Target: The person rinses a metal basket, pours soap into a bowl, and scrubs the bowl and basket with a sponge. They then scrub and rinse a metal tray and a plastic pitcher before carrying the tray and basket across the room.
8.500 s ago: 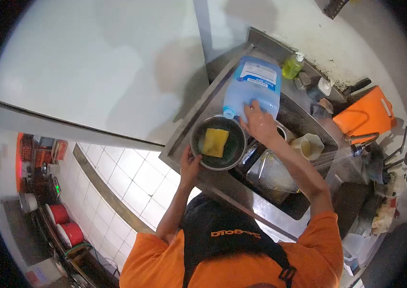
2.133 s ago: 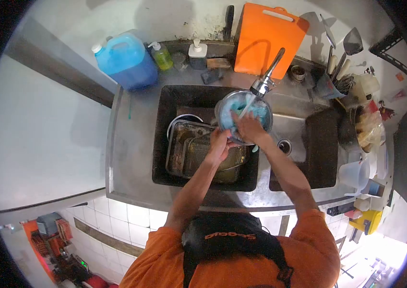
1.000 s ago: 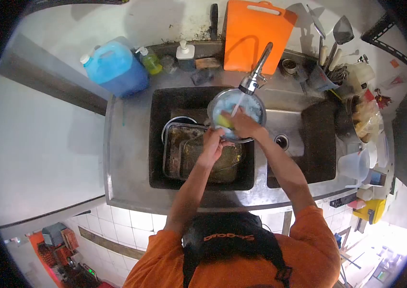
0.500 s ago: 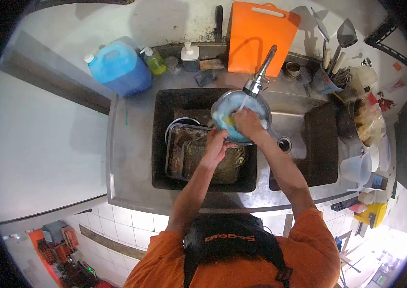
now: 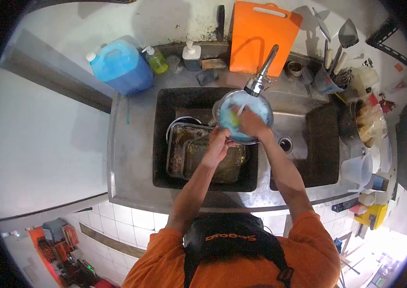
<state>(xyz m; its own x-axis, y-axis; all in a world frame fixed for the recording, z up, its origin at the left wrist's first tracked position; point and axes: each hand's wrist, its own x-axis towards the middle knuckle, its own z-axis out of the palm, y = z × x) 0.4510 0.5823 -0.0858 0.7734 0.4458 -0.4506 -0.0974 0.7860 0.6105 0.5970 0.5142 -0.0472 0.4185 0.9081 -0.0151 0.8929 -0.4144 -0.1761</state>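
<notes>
A round metal bowl (image 5: 270, 109) of bluish, foamy water is held over the divider between the two sink basins. My left hand (image 5: 219, 145) is closed on its near-left rim. Inside the bowl, my right hand (image 5: 252, 123) is closed on a yellow-green sponge (image 5: 234, 117), blurred and partly covered by foam and fingers. Water runs from the faucet (image 5: 255, 87) straight into the bowl, just beyond my right hand. Below my left hand, the left basin contains a dirty rectangular tray (image 5: 176, 148) and a wire mesh basket (image 5: 227, 169).
Along the back stand a blue jug (image 5: 123, 69), a green soap bottle (image 5: 155, 60), a pump bottle (image 5: 191, 56) and an orange cutting board (image 5: 261, 41). A utensil holder (image 5: 326, 81), a large pot (image 5: 349, 125) and a clear plastic pitcher (image 5: 357, 169) line the right side.
My right hand and the sponge have shifted slightly inside the bowl. The bowl sits a touch further right in view, and my left hand keeps its hold on the rim.
</notes>
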